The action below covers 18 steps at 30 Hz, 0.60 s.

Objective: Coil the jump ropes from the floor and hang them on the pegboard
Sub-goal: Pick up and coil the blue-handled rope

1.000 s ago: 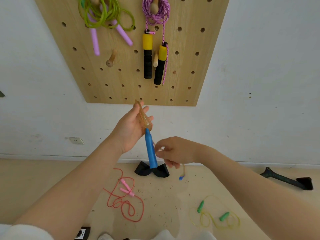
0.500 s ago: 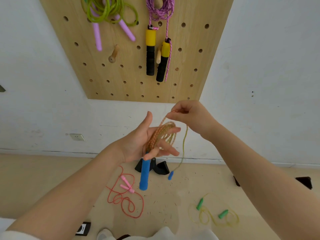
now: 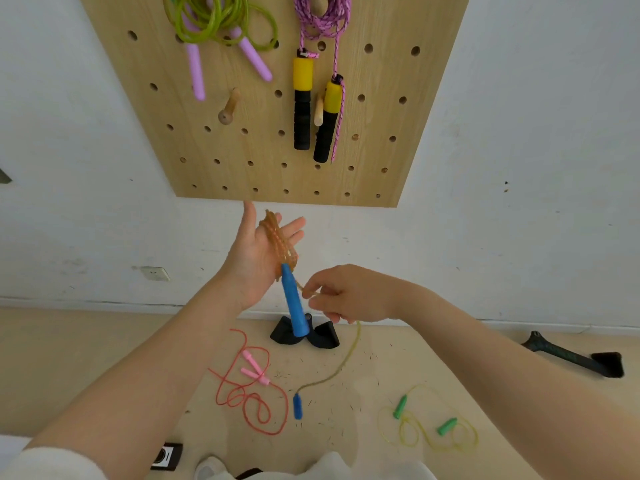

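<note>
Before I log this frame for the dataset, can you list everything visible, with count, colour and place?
pegboard: one, light wood, on the wall.
green rope: one, lilac handles, hung upper left of the board.
purple rope: one, yellow-and-black handles, hung right of it.
bare peg: one, wooden, below the green rope.
orange rope: one, blue handles, coiled over the left palm; tail runs to the floor.
red rope: one, pink handles, on the floor.
yellow rope: one, green handles, on the floor at right.
black stand: one, by the wall.
wall socket: one, white.
left hand: fingers straight, carrying the coil.
right hand: pinching the rope.
</note>
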Each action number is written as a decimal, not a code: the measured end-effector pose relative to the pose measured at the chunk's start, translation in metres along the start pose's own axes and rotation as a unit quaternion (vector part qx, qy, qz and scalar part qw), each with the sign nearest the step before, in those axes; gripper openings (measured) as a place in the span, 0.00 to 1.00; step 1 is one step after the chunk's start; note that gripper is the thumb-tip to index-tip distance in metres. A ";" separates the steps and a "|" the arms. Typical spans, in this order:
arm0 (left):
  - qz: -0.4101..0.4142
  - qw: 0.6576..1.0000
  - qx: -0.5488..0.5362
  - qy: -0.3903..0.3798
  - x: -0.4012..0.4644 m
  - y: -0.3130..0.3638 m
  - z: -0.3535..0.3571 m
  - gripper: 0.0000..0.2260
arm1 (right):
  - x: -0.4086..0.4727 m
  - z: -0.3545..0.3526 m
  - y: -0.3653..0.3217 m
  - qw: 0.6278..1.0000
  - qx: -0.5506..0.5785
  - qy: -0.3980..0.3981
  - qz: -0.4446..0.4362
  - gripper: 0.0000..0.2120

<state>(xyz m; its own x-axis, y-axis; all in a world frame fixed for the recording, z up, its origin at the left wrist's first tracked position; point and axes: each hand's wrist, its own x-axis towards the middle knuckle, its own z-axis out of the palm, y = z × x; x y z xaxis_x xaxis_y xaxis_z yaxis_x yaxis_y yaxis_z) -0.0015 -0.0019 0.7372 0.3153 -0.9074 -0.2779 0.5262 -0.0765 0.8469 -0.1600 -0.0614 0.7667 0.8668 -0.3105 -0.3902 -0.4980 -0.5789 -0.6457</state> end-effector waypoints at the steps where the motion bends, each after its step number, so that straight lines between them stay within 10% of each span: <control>1: -0.014 0.999 0.038 -0.003 0.000 -0.003 0.000 0.33 | -0.002 -0.002 -0.003 1.000 -0.019 0.006 -0.016 0.12; 9: -0.081 0.938 0.299 -0.153 -0.024 -0.010 0.014 0.34 | -0.003 -0.039 -0.004 0.975 0.068 0.195 -0.078 0.09; 15: -0.067 0.955 -0.012 -0.287 -0.030 0.002 0.026 0.22 | 0.008 -0.040 0.017 0.925 0.240 0.288 -0.062 0.09; 18: -0.007 0.966 -0.111 -0.235 -0.032 0.006 0.034 0.12 | 0.013 -0.021 0.024 0.937 0.240 0.250 -0.036 0.11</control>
<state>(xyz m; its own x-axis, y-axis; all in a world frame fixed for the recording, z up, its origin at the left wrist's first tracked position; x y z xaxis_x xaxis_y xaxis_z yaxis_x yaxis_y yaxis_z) -0.0349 0.0123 0.7662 -0.0587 -0.9982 -0.0088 0.7002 -0.0474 0.7124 -0.1604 -0.0956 0.7599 0.7426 -0.6674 -0.0554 -0.2875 -0.2431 -0.9264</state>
